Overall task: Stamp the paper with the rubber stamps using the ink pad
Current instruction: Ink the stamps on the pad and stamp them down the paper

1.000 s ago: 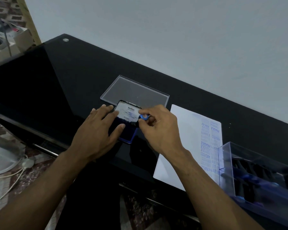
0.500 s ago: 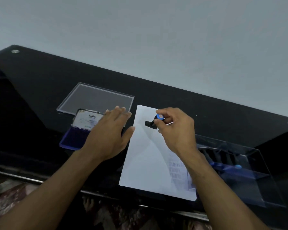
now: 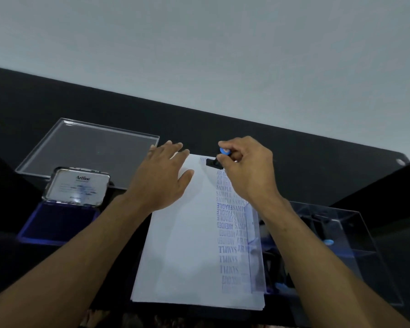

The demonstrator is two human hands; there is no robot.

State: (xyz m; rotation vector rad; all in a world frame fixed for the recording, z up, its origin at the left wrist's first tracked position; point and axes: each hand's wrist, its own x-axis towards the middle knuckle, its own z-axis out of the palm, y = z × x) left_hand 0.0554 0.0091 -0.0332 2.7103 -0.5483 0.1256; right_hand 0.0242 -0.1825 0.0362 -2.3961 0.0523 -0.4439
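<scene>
A white paper [image 3: 185, 245] lies on the black desk, its right side covered in rows of blue stamped words. My right hand [image 3: 246, 171] pinches a small rubber stamp [image 3: 214, 160] with a blue-capped handle and a black base, held down at the paper's far edge. My left hand [image 3: 161, 178] rests flat with straight fingers on the paper's far left corner. The open ink pad [image 3: 57, 221] sits at the left, its blue pad facing up and its metal lid standing behind it.
A clear plastic lid [image 3: 88, 150] lies behind the ink pad. A clear plastic box [image 3: 341, 252] holding more stamps stands at the right, overlapping the paper's right edge. The black desk [image 3: 317, 166] ends at a pale wall behind.
My right hand carried the stamp from the ink pad across to the paper's far edge. My left hand left the ink pad and now lies on the paper. The view swung right.
</scene>
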